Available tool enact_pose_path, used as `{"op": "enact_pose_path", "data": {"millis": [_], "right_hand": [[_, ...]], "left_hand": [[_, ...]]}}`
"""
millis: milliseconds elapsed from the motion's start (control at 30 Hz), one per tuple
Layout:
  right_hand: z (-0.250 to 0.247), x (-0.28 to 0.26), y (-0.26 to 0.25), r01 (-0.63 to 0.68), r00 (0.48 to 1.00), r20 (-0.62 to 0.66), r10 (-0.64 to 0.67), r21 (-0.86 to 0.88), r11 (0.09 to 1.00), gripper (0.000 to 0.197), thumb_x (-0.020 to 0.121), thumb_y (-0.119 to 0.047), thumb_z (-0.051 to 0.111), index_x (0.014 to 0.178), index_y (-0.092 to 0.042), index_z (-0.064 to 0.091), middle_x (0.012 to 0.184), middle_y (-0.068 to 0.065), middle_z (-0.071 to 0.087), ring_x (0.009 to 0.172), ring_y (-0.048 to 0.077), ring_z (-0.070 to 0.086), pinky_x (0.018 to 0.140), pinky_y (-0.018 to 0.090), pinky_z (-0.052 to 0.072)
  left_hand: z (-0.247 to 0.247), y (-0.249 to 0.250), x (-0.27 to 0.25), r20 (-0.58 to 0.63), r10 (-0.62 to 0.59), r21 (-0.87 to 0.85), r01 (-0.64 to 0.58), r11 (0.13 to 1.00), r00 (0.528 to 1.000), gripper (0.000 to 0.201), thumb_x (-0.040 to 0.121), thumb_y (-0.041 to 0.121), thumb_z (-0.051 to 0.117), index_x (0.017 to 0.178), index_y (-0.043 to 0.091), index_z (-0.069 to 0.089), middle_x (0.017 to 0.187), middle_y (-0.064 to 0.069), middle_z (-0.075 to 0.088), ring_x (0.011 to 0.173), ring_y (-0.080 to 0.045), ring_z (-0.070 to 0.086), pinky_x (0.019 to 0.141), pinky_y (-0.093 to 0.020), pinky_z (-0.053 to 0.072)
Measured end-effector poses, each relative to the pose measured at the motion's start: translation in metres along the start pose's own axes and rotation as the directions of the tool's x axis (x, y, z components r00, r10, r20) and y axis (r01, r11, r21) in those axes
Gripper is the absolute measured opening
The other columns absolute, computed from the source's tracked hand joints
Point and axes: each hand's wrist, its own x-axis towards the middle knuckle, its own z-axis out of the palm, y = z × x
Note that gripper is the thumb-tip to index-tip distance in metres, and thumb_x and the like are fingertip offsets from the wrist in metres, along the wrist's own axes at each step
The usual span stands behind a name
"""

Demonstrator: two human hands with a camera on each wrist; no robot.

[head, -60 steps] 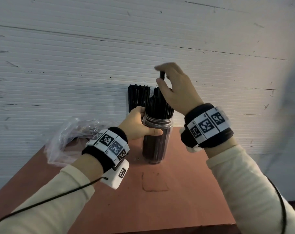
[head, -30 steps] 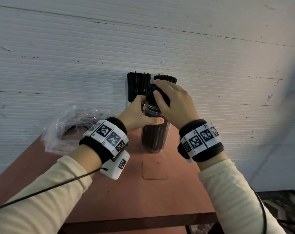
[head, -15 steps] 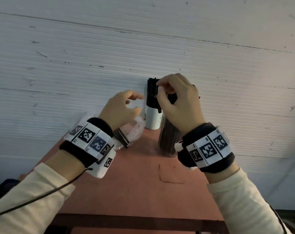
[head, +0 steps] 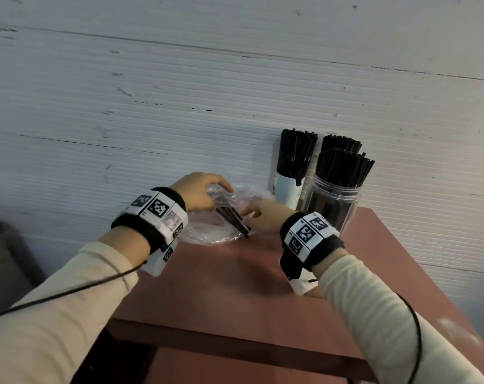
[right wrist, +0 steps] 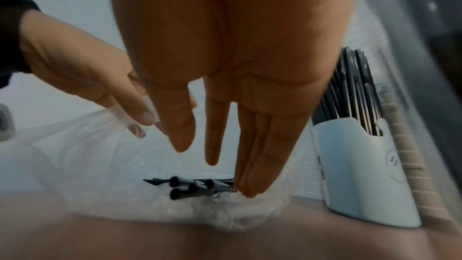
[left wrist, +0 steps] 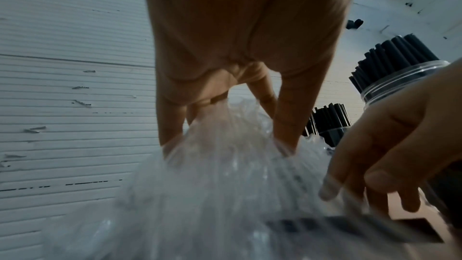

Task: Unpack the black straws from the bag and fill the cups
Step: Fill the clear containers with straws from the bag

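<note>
A crumpled clear plastic bag point(head: 207, 231) lies on the red-brown table point(head: 235, 286) with a few black straws point(head: 232, 220) in its mouth. My left hand point(head: 221, 189) grips the top of the bag point(left wrist: 212, 185) between thumb and fingers point(left wrist: 170, 126). My right hand point(head: 247, 213) reaches in with straight fingers point(right wrist: 260, 165), their tips just above the straw ends point(right wrist: 190, 187), holding nothing. To the right, against the wall, a white cup point(head: 286, 189) and a clear jar point(head: 332, 209) each stand packed with upright straws point(head: 343, 167).
A ribbed white wall point(head: 152, 106) runs close behind the table. A third bunch of straws point(head: 340, 142) stands behind the jar. The table's front edge point(head: 235, 336) is near my forearms. Cables hang from both wrist units.
Both hands have left the jar and moved down and left to the bag. The left hand has taken hold of the plastic; the right hand has opened over the loose straws.
</note>
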Motion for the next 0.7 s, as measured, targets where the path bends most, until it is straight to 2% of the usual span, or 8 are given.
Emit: {"op": "enact_pose_path", "data": {"millis": [33,133,233,367,467,533,633,700], "right_hand": [[0.002,0.004,-0.001,-0.006,0.999,0.036,0.008,-0.038,0.999,0.037,0.094,-0.032,0.054,0.131,-0.023,0.057,0.133,0.005,0.056,0.121,0.021,0.052,0.099,0.027,0.04],[0.004,0.008,-0.004,-0.002,0.998,0.056,0.005,-0.061,0.998,0.042,0.094,-0.036,0.056,0.134,-0.025,0.053,0.138,0.004,0.052,0.124,0.022,0.051,0.103,0.029,0.039],[-0.001,0.005,-0.003,0.005,1.0,-0.029,-0.005,-0.006,1.0,0.04,0.098,-0.029,0.048,0.136,-0.019,0.051,0.146,0.005,0.045,0.132,0.023,0.043,0.108,0.03,0.031],[-0.002,0.002,0.006,-0.049,0.993,-0.097,0.061,0.122,0.991,0.042,0.103,-0.035,0.032,0.142,-0.026,0.043,0.15,0.008,0.038,0.137,0.028,0.036,0.113,0.035,0.024],[-0.006,-0.002,0.009,-0.024,0.975,-0.204,0.087,0.293,0.956,0.043,0.104,-0.037,0.027,0.145,-0.031,0.038,0.149,0.005,0.039,0.133,0.023,0.038,0.109,0.03,0.027],[-0.014,-0.008,0.006,0.053,0.96,-0.27,0.066,0.41,0.911,0.043,0.105,-0.029,0.026,0.145,-0.024,0.039,0.139,0.0,0.048,0.112,0.017,0.047,0.102,0.032,0.037],[-0.028,-0.017,-0.002,0.134,0.944,-0.318,0.082,0.601,0.788,0.041,0.103,-0.026,0.028,0.14,-0.021,0.046,0.133,0.0,0.05,0.093,0.012,0.054,0.092,0.038,0.05],[-0.038,-0.024,-0.008,0.203,0.929,-0.368,0.044,0.604,0.771,0.04,0.103,-0.021,0.031,0.138,-0.019,0.049,0.138,-0.001,0.05,0.115,0.011,0.053,0.105,0.039,0.043]], "left_hand": [[0.001,-0.001,0.0,-0.007,-0.015,0.013,0.015,1.0,1.0,0.048,0.079,-0.002,0.061,0.108,0.036,0.066,0.128,0.001,0.059,0.056,-0.013,0.054,0.051,-0.024,0.044],[0.003,-0.006,0.001,-0.077,-0.035,0.013,0.036,0.999,0.996,0.047,0.085,0.0,0.054,0.107,0.041,0.062,0.139,0.0,0.053,0.096,-0.017,0.062,0.073,-0.031,0.052],[0.0,-0.013,0.0,-0.166,-0.066,-0.078,0.053,0.996,0.984,0.045,0.09,-0.001,0.047,0.11,0.037,0.061,0.135,-0.001,0.055,0.108,-0.024,0.06,0.083,-0.034,0.052],[-0.007,-0.012,-0.005,-0.244,-0.121,-0.338,0.032,0.94,0.962,0.038,0.093,0.0,0.042,0.114,0.027,0.06,0.126,0.001,0.056,0.095,-0.021,0.062,0.073,-0.03,0.049],[-0.012,-0.006,-0.007,-0.263,-0.2,-0.632,-0.012,0.775,0.944,0.032,0.092,0.0,0.042,0.106,0.022,0.062,0.111,0.003,0.059,0.073,-0.013,0.057,0.067,-0.023,0.045],[-0.014,-0.003,-0.01,-0.269,-0.222,-0.74,-0.054,0.67,0.937,0.025,0.09,0.001,0.047,0.099,0.019,0.063,0.106,0.002,0.059,0.068,-0.011,0.052,0.068,-0.025,0.045],[-0.012,-0.002,-0.012,-0.33,-0.211,-0.65,-0.059,0.757,0.92,0.021,0.087,0.011,0.062,0.105,0.021,0.059,0.109,0.01,0.055,0.076,-0.009,0.054,0.073,-0.025,0.045],[-0.007,-0.004,-0.012,-0.368,-0.198,-0.592,-0.065,0.803,0.908,0.022,0.089,0.02,0.065,0.11,0.021,0.056,0.109,0.008,0.054,0.081,-0.01,0.055,0.067,-0.021,0.045]]}}
